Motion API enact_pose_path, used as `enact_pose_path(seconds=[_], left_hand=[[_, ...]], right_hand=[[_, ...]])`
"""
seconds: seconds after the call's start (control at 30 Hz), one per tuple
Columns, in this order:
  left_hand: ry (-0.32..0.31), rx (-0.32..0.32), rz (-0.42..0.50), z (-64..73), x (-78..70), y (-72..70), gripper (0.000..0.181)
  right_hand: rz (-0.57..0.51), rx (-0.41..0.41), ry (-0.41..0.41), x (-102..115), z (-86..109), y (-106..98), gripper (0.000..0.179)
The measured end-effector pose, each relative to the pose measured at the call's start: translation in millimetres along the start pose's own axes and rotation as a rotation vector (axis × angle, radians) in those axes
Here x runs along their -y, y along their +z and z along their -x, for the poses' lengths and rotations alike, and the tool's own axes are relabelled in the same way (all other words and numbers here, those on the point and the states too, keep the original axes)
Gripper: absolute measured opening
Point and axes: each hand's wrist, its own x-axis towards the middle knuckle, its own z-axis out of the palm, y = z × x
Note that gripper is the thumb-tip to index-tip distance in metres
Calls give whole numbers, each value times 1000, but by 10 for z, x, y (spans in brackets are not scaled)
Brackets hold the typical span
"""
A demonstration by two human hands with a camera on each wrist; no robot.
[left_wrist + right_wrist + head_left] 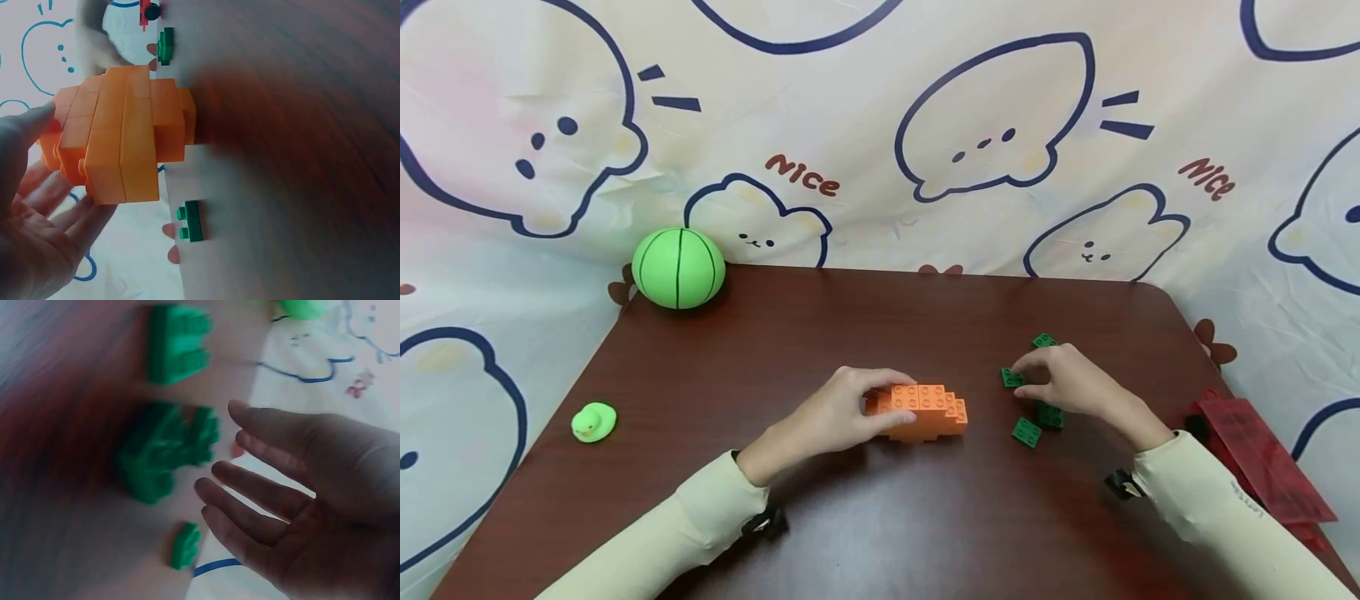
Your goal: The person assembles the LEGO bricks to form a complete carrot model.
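Observation:
My left hand [842, 410] grips a stepped orange block built from toy bricks [936, 412], with the thumb on one side and the fingers on the other. In the left wrist view the orange build [119, 134] is held just off the table, studs facing the thumb side. My right hand [1071, 381] hovers over several small green bricks; its thumb and fingers are apart and hold nothing. The nearest green brick [1012, 377] lies by its fingertips, and another green brick [1026, 432] sits closer to me. Blurred green bricks [150, 456] show below the fingers in the right wrist view.
A green ball [678, 268] rests at the table's far left corner. Toward the left edge sits a small green rubber duck [593, 422]. Red translucent material [1255, 454] lies along the right edge, close to my right sleeve. A printed cloth hangs behind the brown table [805, 325].

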Motion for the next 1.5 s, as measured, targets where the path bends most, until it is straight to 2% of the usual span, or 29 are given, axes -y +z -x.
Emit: enact_pose_path(seconds=[0.1,0.17,0.3,0.4,0.53,0.7,0.83,0.97,1.17,1.5], left_hand=[[10,21,-33,-27,-31,13,51],[51,7,-52,-49,-49,31,53],[102,-39,-73,-77,-79,53,43],[100,-54,-70,-85,-78,67,37],[92,-57,-41,-93,-72,71,35],[93,-45,-15,-115,-63,73,35],[85,-30,1,-126,-63,68,34],[73,-14,12,-135,-69,58,34],[69,0,21,-144,-74,54,34],[60,-1,40,-129,-71,20,36]], right_hand=[[0,-19,28,-124,-30,93,30],[-6,-41,19,-170,-55,148,31],[6,-70,-32,-201,-123,223,25],[3,-108,-67,-145,-154,234,18],[-91,-170,-136,112,-142,161,16],[-217,-236,-316,566,-97,42,27],[-227,-263,-445,815,-83,39,32],[-219,-272,-509,928,-87,84,26],[-194,-276,-547,952,-107,138,20],[-182,-237,-529,953,-161,142,23]])
